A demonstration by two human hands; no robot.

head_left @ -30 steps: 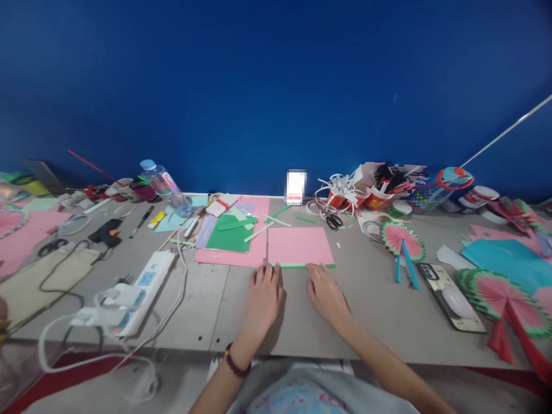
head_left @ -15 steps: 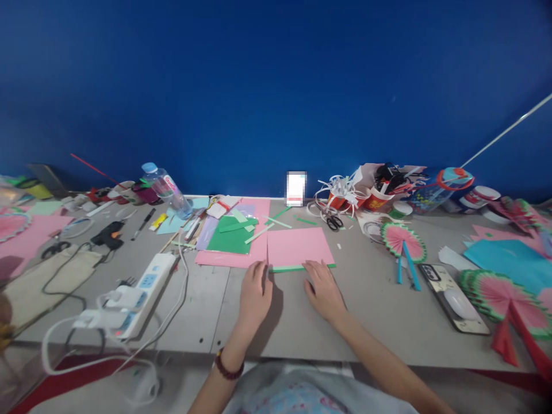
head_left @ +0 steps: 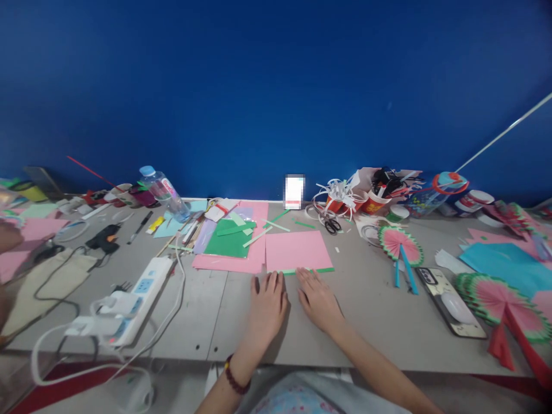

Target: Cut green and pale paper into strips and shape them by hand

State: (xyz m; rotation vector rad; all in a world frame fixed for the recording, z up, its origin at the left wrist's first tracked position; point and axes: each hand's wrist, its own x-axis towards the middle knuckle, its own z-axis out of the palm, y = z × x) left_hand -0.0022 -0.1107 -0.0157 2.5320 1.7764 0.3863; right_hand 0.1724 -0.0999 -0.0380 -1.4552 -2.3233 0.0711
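Note:
A pink sheet of paper (head_left: 297,250) lies flat on the table with a green strip (head_left: 325,269) along its near edge. My left hand (head_left: 268,305) rests palm down at the left part of that edge, its fingers spread. My right hand (head_left: 318,298) lies flat just beside it, fingertips on the green edge near the middle. Neither hand is closed round anything. Left of the sheet, green paper (head_left: 230,241) and pale green strips (head_left: 257,237) lie on a larger pink sheet (head_left: 215,264).
A white power strip (head_left: 144,293) with cables stands at the left front. Watermelon-pattern paper fans (head_left: 401,246) and a phone (head_left: 468,328) lie to the right. Scissors (head_left: 332,226), a bottle (head_left: 166,192) and cups (head_left: 376,202) line the back. Part of another person's hand (head_left: 9,237) shows far left.
My left hand has moved right along the green edge and its fingers have spread. My right hand has shifted left, so both hands are closer together. The view has tilted slightly.

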